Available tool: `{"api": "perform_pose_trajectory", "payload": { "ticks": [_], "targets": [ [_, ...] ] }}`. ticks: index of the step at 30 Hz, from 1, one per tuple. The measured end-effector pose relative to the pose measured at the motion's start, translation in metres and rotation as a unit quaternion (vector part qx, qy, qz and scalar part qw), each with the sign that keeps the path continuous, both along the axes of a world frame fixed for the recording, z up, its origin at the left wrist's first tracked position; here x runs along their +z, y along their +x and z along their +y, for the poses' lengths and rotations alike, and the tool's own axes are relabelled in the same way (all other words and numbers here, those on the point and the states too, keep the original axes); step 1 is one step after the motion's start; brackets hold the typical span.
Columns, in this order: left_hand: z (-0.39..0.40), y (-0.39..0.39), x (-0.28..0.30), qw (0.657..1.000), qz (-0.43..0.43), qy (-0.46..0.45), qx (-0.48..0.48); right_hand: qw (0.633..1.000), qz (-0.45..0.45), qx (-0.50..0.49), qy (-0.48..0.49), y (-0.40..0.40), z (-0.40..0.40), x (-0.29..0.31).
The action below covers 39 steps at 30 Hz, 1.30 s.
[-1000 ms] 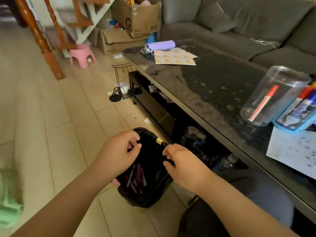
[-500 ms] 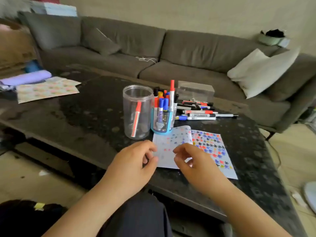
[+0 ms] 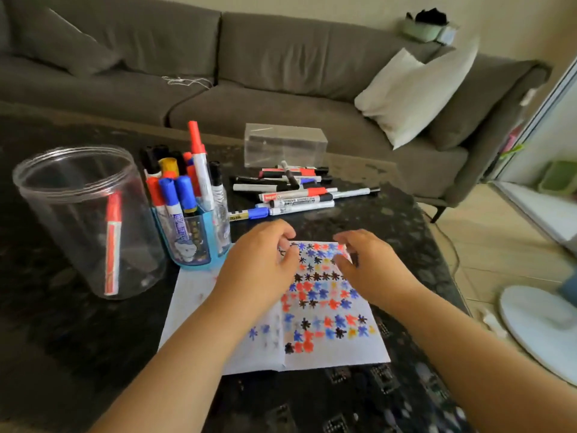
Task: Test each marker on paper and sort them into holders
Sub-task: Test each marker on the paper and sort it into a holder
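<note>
Now that both hands have come up from the black bag on the floor, the left hand (image 3: pixel 265 260) and right hand (image 3: pixel 362 260) hover over the paper (image 3: pixel 331 307) on the table (image 3: pixel 93 339), fingers loosely curled, holding nothing; untested markers (image 3: pixel 293 195) lie just beyond, so another test is due.

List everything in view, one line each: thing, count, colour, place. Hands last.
table: one, dark, foreground.
paper: one, white with red, blue and black marks, table front.
clear jar: one, transparent, left of paper, holds one red marker.
blue holder: one, beside jar, packed with upright markers.
loose markers: a pile, mixed colours, behind paper.
clear box: one, behind pile.
sofa: one, grey, behind table.
pillow: one, white, on sofa.
left hand: one, above paper, fingers curled.
right hand: one, above paper, fingers curled.
</note>
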<state>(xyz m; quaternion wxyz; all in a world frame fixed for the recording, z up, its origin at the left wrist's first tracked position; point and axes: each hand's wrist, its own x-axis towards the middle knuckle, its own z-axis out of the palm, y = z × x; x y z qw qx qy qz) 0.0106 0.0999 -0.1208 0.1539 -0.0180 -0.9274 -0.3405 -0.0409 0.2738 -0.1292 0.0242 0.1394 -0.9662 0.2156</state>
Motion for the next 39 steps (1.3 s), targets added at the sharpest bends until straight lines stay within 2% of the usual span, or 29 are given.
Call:
{"api": "perform_pose_trajectory", "payload": {
  "ticks": [9, 13, 17, 19, 21, 24, 26, 28, 31, 35, 39],
  "targets": [
    [0.007, -0.02, -0.009, 1.0, -0.006, 0.019, 0.017, 0.993, 0.076, 0.004, 0.088, -0.133, -0.042, -0.016],
    [0.006, -0.022, -0.01, 0.999, -0.015, 0.017, 0.031, 0.983, 0.09, -0.002, 0.158, -0.158, -0.058, -0.019],
    [0.004, -0.021, -0.009, 0.999, -0.02, 0.034, 0.037, 0.98, 0.113, -0.01, 0.161, -0.156, -0.056, -0.017],
    [0.003, -0.02, -0.008, 0.998, -0.02, 0.043, 0.037, 0.983, 0.123, 0.013, 0.137, -0.145, -0.049, -0.009],
    [0.002, -0.016, -0.006, 0.998, -0.02, 0.056, 0.036, 0.991, 0.104, 0.034, 0.073, -0.123, -0.039, 0.005],
    [0.0, -0.01, 0.0, 0.993, -0.014, 0.105, 0.048, 0.996, 0.062, 0.02, -0.058, -0.077, -0.022, 0.028],
    [0.0, -0.003, 0.006, 0.987, -0.002, 0.149, 0.057, 0.986, 0.012, -0.006, -0.169, -0.039, -0.012, 0.042],
    [0.003, 0.005, 0.012, 0.98, -0.003, 0.193, 0.041, 0.962, -0.055, -0.034, -0.265, 0.0, -0.006, 0.05],
    [0.013, 0.016, 0.017, 0.959, -0.105, 0.26, -0.038, 0.909, -0.174, -0.031, -0.377, 0.053, -0.001, 0.048],
    [0.028, 0.03, 0.012, 0.844, -0.257, 0.445, -0.153, 0.796, -0.288, -0.016, -0.532, 0.104, -0.004, 0.031],
    [0.037, 0.038, 0.011, 0.749, -0.305, 0.547, -0.217, 0.684, -0.371, -0.012, -0.628, 0.115, -0.003, 0.026]
  ]
}}
